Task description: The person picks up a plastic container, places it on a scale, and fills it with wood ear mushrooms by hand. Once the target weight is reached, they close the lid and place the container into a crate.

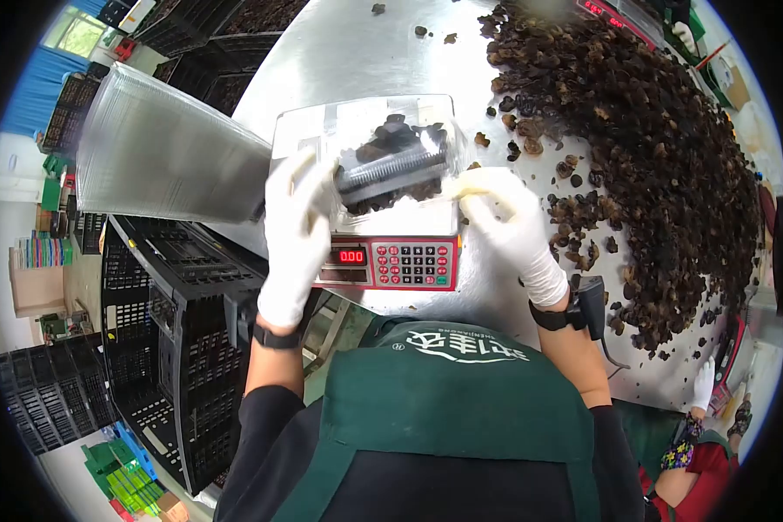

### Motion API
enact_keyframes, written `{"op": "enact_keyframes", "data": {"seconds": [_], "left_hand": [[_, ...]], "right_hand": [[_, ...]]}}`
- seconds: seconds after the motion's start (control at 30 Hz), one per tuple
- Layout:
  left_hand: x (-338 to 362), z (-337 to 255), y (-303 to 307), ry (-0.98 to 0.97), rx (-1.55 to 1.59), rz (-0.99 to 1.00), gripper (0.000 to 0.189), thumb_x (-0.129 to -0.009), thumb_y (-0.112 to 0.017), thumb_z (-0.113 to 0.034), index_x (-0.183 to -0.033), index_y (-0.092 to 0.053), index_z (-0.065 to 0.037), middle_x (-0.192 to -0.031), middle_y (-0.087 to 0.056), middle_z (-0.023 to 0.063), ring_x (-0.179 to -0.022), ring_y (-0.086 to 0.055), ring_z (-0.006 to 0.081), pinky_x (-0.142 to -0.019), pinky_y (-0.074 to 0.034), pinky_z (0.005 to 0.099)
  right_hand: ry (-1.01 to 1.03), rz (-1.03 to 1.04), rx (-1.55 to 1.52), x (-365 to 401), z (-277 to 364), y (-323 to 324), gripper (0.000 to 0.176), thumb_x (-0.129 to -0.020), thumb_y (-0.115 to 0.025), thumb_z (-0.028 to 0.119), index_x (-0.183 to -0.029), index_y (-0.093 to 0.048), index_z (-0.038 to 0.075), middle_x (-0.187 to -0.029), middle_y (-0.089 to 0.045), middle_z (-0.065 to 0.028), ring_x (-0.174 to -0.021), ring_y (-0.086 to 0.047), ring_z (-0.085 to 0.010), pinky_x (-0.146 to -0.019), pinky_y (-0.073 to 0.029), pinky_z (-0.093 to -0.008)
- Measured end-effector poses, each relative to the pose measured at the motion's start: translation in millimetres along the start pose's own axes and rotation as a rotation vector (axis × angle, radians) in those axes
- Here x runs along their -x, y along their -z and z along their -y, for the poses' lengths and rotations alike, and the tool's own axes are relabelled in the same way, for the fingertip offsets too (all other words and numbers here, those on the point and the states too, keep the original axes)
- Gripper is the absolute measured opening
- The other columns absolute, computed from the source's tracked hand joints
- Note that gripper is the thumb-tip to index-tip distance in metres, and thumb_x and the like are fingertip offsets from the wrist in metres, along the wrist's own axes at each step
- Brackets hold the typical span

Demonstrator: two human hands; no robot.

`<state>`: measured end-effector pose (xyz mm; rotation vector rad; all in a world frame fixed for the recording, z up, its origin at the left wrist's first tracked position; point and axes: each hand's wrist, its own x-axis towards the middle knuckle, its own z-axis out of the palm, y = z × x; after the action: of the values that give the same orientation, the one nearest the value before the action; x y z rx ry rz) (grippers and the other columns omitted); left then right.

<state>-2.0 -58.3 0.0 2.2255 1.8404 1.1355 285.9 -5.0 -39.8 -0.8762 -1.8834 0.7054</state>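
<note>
A clear plastic box (332, 202) with dark dried fungus pieces and a ridged black strip showing in it is tilted over the scale. My left hand (297, 213), in a white glove, grips its left side, the fingers smeared by motion. At its right edge, my gloved right hand (506, 213) pinches the plastic between thumb and fingers. Beneath the box is the red and white weighing scale (391, 263), its display at 0.00. Close to my left hand lies a long stack of nested clear plastic boxes (170, 148).
A large heap of dark dried fungus (644, 165) covers the right of the metal table (322, 56). Black plastic crates (209, 348) stand at the left. Another scale (618, 19) is at the far side, and a co-worker's gloved hand (704, 383) shows at lower right.
</note>
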Motion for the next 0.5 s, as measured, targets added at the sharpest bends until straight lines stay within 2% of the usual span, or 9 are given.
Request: {"op": "enact_keyframes", "data": {"seconds": [0.03,0.07,0.1,0.13,0.23,0.27,0.37,0.4,0.5], "left_hand": [[14.0,-3.0,0.8,-0.009,-0.005,0.078,0.069,-0.066,-0.047,0.012,-0.129,-0.066,-0.010,-0.135,-0.055,0.0170,-0.128,-0.049,0.0356,-0.109,-0.040,0.0414],[20.4,-8.8,3.8,-0.006,-0.059,0.170,0.068,-0.069,-0.048,0.012,-0.132,-0.064,-0.010,-0.135,-0.055,0.0177,-0.129,-0.049,0.0362,-0.109,-0.040,0.0421],[31.4,-12.1,-0.8,0.091,0.037,0.171,0.061,-0.078,-0.051,0.011,-0.134,-0.063,-0.010,-0.138,-0.053,0.0170,-0.125,-0.051,0.0323,-0.107,-0.042,0.0393],[35.3,-13.7,-3.2,0.164,0.126,0.158,0.056,-0.082,-0.053,0.009,-0.134,-0.063,-0.009,-0.139,-0.052,0.0156,-0.121,-0.053,0.0290,-0.105,-0.044,0.0371],[34.5,-7.4,-6.5,0.300,0.292,0.118,0.047,-0.088,-0.057,0.005,-0.133,-0.063,-0.009,-0.134,-0.053,0.0123,-0.111,-0.058,0.0210,-0.097,-0.049,0.0326],[32.4,-4.0,-7.7,0.332,0.331,0.099,0.045,-0.089,-0.058,0.004,-0.133,-0.063,-0.008,-0.132,-0.054,0.0114,-0.107,-0.059,0.0186,-0.095,-0.050,0.0314],[26.7,6.5,-11.9,0.423,0.368,0.050,0.045,-0.089,-0.060,0.004,-0.133,-0.063,-0.009,-0.123,-0.055,0.0090,-0.100,-0.059,0.0132,-0.082,-0.053,0.0267],[28.3,22.1,-21.1,0.342,0.274,-0.013,0.050,-0.092,-0.061,0.000,-0.141,-0.055,-0.010,-0.105,-0.060,0.0068,-0.086,-0.062,0.0105,-0.067,-0.052,0.0227],[15.0,27.1,-11.5,0.659,0.684,0.229,0.057,-0.096,-0.060,-0.008,-0.151,-0.043,-0.010,-0.091,-0.064,0.0054,-0.070,-0.062,0.0098,-0.058,-0.048,0.0207]], "right_hand": [[-0.145,-0.030,-0.026,0.8,-3.2,4.2,0.028,-0.089,-0.069,0.008,-0.117,-0.067,0.005,-0.099,-0.071,-0.0064,-0.084,-0.065,-0.0167,-0.079,-0.052,-0.0289],[-0.290,-0.061,-0.052,0.0,-6.2,7.7,0.029,-0.091,-0.066,0.008,-0.120,-0.066,0.005,-0.098,-0.071,-0.0056,-0.085,-0.064,-0.0135,-0.080,-0.052,-0.0274],[-0.434,-0.092,-0.080,-1.9,-8.4,9.7,0.030,-0.094,-0.064,0.007,-0.124,-0.065,0.005,-0.097,-0.070,-0.0047,-0.087,-0.063,-0.0104,-0.081,-0.051,-0.0259],[-0.432,-0.059,-0.093,-8.6,-5.9,8.9,0.035,-0.099,-0.060,0.013,-0.134,-0.059,0.006,-0.089,-0.068,-0.0027,-0.079,-0.060,-0.0059,-0.073,-0.050,-0.0227],[-0.687,0.179,-0.229,-23.1,2.1,4.9,0.043,-0.101,-0.058,0.019,-0.141,-0.052,0.006,-0.088,-0.066,-0.0018,-0.069,-0.057,-0.0058,-0.064,-0.048,-0.0229],[-0.616,0.191,-0.292,-19.5,-5.8,-4.3,0.048,-0.103,-0.053,0.020,-0.147,-0.044,0.001,-0.085,-0.067,-0.0033,-0.060,-0.056,-0.0060,-0.056,-0.046,-0.0218],[-0.693,0.264,-0.469,-18.8,-18.9,-11.8,0.052,-0.103,-0.049,0.018,-0.149,-0.038,-0.005,-0.083,-0.068,-0.0067,-0.058,-0.057,-0.0073,-0.052,-0.046,-0.0204],[-0.687,0.286,-0.507,-20.7,-18.6,-11.9,0.058,-0.101,-0.048,0.016,-0.151,-0.030,-0.009,-0.083,-0.070,-0.0098,-0.056,-0.059,-0.0088,-0.050,-0.046,-0.0194],[-0.729,0.364,-0.523,-24.8,-11.2,-8.0,0.064,-0.100,-0.050,0.018,-0.154,-0.024,-0.008,-0.084,-0.070,-0.0105,-0.058,-0.062,-0.0095,-0.051,-0.048,-0.0199]]}}
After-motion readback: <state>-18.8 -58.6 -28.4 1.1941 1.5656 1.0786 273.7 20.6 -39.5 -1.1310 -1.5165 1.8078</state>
